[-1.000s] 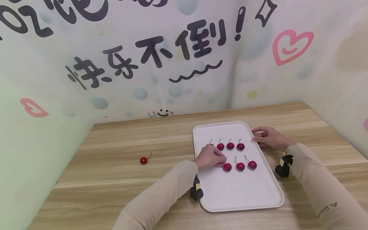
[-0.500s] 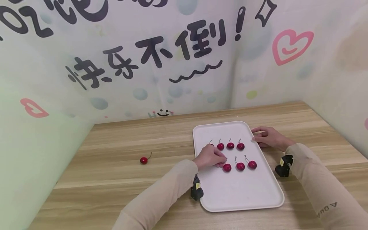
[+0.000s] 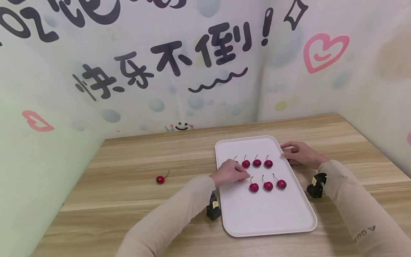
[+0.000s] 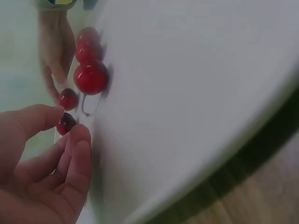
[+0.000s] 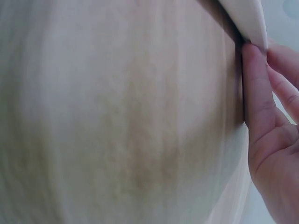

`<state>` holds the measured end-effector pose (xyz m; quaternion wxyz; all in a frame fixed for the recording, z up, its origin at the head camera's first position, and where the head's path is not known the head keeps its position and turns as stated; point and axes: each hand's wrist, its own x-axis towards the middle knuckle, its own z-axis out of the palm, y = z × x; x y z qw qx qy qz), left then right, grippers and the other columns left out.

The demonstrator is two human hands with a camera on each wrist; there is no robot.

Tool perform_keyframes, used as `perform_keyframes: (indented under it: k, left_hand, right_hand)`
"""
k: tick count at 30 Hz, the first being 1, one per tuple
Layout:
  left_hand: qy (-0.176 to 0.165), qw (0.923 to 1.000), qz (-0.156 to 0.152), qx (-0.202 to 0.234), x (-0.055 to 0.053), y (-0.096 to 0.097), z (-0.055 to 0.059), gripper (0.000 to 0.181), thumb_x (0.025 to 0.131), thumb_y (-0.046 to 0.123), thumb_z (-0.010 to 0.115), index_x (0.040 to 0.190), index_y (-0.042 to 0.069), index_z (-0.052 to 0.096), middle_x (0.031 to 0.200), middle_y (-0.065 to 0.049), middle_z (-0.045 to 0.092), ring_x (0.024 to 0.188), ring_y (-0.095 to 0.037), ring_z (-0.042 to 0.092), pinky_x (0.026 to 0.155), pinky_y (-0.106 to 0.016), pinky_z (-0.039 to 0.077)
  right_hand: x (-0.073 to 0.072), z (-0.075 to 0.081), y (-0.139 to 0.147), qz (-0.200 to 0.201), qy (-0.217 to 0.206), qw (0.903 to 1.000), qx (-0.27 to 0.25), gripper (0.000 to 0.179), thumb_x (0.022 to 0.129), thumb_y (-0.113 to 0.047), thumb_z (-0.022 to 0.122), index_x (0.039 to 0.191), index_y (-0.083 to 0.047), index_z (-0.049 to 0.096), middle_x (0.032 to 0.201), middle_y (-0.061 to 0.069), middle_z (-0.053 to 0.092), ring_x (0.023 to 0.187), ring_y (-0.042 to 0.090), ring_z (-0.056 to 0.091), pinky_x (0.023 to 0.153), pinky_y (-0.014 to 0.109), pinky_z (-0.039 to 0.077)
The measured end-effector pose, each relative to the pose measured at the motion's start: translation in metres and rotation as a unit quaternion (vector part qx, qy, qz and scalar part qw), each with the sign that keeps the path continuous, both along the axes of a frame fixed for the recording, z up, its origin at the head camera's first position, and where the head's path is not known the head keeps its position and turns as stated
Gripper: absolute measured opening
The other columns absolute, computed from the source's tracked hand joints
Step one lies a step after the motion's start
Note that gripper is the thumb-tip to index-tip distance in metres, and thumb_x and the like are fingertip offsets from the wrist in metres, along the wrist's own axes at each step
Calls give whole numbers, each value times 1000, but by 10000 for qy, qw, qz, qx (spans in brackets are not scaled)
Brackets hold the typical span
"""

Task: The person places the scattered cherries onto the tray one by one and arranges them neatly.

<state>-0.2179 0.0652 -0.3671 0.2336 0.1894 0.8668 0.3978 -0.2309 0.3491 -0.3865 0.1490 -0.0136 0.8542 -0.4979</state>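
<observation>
My left hand (image 3: 229, 172) hovers low over the white tray (image 3: 266, 217), left of the front row of cherries. In the left wrist view its thumb and fingertips (image 4: 80, 134) stand apart, with two cherries (image 4: 68, 99) showing beyond the gap. The nearest cherry in that front row (image 3: 253, 187) lies just right of the fingers, its stem upright and untouched. A back row of cherries (image 3: 257, 163) has its leftmost fruit mostly hidden by the left hand. My right hand (image 3: 303, 154) touches the tray's right rim with thumb and fingers extended.
One cherry with a stem (image 3: 160, 179) lies on the wooden table (image 3: 128, 210), left of the tray. A printed cloth wall (image 3: 192, 103) rises behind the table.
My left hand has let go of the front row's leftmost cherry and drawn back to the left. That cherry stays on the tray, and my right hand keeps its place at the rim.
</observation>
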Motion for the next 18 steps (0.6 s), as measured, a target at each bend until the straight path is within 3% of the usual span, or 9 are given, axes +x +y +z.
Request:
perform_keyframes:
  k: [7, 13, 18]
  left_hand:
    - [101, 9996, -250, 117, -3, -22, 13, 17, 83, 21, 62, 91, 7, 68, 80, 0, 59, 70, -13, 52, 58, -22, 44]
    - [344, 9983, -441, 170, 2, -48, 7, 14, 83, 20, 62, 90, 9, 66, 81, 4, 59, 73, -10, 51, 62, -20, 44]
    - [752, 9956, -477, 306, 8, -74, 3, 14, 85, 19, 60, 91, 9, 66, 82, 5, 59, 75, -9, 52, 66, -21, 45]
  right_hand:
    - [0, 1, 0, 5, -5, 10000, 21, 55, 86, -18, 58, 128, 7, 34, 109, 28, 52, 87, 24, 61, 75, 35, 49]
    - [0, 1, -1, 17, 4, 10000, 37, 56, 86, -19, 59, 128, 8, 34, 108, 27, 52, 86, 24, 61, 74, 34, 49]
    - [-1, -1, 0, -1, -7, 10000, -9, 56, 85, -19, 60, 127, 8, 34, 108, 28, 52, 87, 24, 61, 74, 35, 49]
